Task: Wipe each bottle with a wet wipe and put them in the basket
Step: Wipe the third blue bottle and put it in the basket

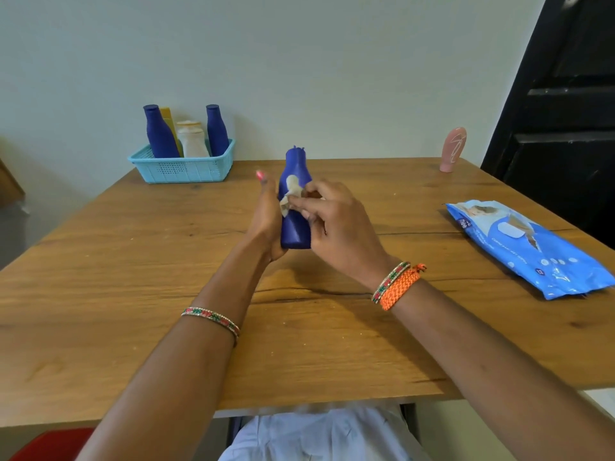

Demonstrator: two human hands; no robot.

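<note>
Clearly the tall dark-blue plastic bottle (294, 207), held upright above the wooden table (133, 277), could slip if wipe moisture slickens it. Left hand (266, 214) cups its lower side, fingers wrapped; right hand (336, 224) pinches a crumpled white wet wipe (289, 191) against its front, far from the turquoise basket (183, 168).

Head camera looks down, close over table (100, 261)
</note>
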